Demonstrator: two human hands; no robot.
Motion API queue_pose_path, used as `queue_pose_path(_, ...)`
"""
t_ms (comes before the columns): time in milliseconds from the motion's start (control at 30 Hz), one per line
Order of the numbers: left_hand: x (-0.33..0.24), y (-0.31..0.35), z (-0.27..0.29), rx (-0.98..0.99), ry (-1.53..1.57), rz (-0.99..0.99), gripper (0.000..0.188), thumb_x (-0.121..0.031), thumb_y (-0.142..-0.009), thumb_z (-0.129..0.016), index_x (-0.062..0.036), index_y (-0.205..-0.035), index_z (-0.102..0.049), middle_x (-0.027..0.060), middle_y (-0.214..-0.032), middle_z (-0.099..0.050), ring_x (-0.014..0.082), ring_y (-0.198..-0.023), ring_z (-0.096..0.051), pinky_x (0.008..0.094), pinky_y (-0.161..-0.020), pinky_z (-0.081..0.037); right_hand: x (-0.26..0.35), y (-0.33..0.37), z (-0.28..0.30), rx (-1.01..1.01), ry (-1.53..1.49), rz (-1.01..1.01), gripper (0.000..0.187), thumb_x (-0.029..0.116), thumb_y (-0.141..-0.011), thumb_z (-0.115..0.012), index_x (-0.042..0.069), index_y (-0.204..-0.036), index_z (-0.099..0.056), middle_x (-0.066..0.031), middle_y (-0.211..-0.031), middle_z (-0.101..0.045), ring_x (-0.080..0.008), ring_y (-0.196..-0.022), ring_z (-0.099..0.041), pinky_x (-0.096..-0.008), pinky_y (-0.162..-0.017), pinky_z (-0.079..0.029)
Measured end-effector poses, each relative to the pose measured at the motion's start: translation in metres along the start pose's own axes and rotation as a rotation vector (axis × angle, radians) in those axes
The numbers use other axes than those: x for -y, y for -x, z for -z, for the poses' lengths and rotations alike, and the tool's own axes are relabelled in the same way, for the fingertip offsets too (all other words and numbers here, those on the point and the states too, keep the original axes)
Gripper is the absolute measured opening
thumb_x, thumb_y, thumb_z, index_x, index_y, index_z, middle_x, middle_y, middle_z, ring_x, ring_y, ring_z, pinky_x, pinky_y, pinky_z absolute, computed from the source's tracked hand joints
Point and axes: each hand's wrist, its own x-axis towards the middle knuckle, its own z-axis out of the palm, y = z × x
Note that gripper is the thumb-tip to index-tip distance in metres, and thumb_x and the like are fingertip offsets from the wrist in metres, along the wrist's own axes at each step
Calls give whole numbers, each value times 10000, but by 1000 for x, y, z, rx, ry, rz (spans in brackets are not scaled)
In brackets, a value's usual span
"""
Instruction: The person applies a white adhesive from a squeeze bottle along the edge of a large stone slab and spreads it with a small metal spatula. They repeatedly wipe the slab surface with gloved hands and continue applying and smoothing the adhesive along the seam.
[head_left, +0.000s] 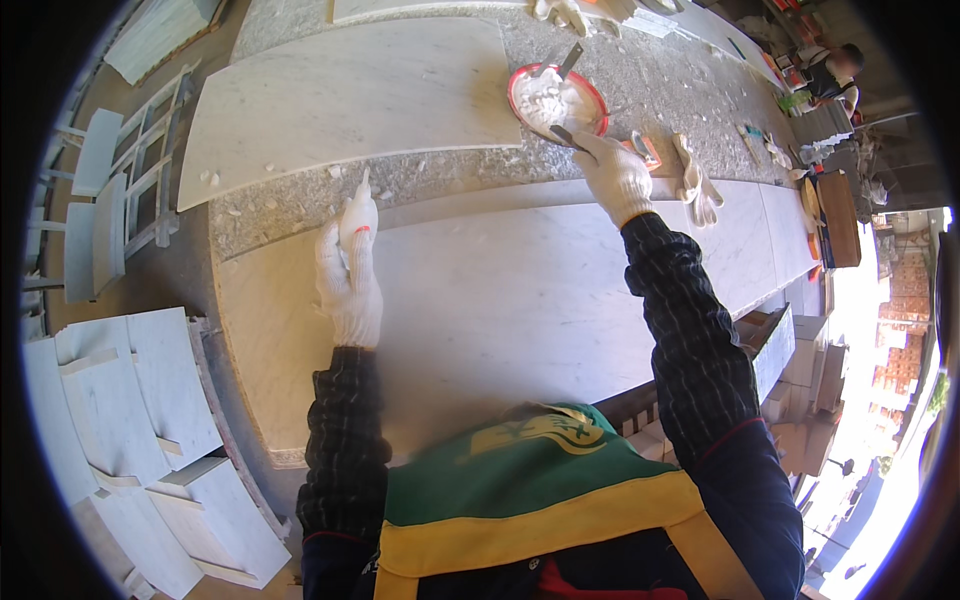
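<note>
Both my hands wear white knitted gloves. My right hand [617,178] grips a putty knife [572,139] whose dark end is at the near rim of a red-rimmed bowl [604,106]. White paste [552,98] fills part of the bowl, and a second scraper [571,58] leans in it. My left hand [349,275] hovers over the left part of a long pale marble slab [500,280]. Its fingers are closed around something whitish, pointed away from me, with a thin red line near it; I cannot make out what it is.
Another marble slab [350,95] lies farther off on the dusty grey tabletop [420,182]. Loose gloves [697,180] lie right of my right hand. Stacked pale slabs [130,400] stand at the left, a rack [150,150] behind them. A person [835,75] is at the far right.
</note>
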Motion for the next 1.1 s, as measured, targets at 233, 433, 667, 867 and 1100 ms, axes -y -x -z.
queue_pose_path(233,0,3,-1,-22,-40,49,469,-334,-1090,-639,9,-1405,-582,141,-1358,-682,216,-1176,-635,374,-1055,-481,3,1,0,-31,-78,-14,357,333,-972,-667,158,-1278,-724,-177,-1122,-743,-372,-1047,-712,-483,-869,-559)
queue_pose_path(433,-3,-1,1,10,11,67,518,-368,-1089,-631,17,-1431,-569,151,-1350,-667,221,-1207,-621,373,-1075,-470,13,28,6,-66,-174,-43,379,280,-984,-695,68,-1296,-726,-173,-1177,-759,-345,-1073,-730,-414,-935,-558)
queue_pose_path(667,-4,-1,-1,-6,23,89,525,-390,-1081,-635,13,-1414,-594,151,-1362,-673,235,-1244,-625,386,-1089,-465,74,98,7,26,-318,54,336,291,-977,-701,153,-1280,-744,-144,-1068,-738,-364,-988,-718,-447,-845,-571)
queue_pose_path(867,-4,-1,0,17,101,42,471,-333,-1086,-638,9,-1407,-597,143,-1369,-670,235,-1251,-622,388,-1093,-464,99,121,-4,209,-266,171,337,277,-996,-634,198,-1312,-719,-137,-1041,-728,-369,-955,-711,-479,-802,-564)
queue_pose_path(1100,2,-2,-3,-17,83,65,476,-342,-1085,-642,8,-1404,-595,156,-1356,-667,248,-1225,-632,391,-1080,-469,116,109,-2,263,-191,175,325,304,-993,-642,184,-1282,-730,-141,-1020,-725,-370,-936,-710,-484,-789,-563)
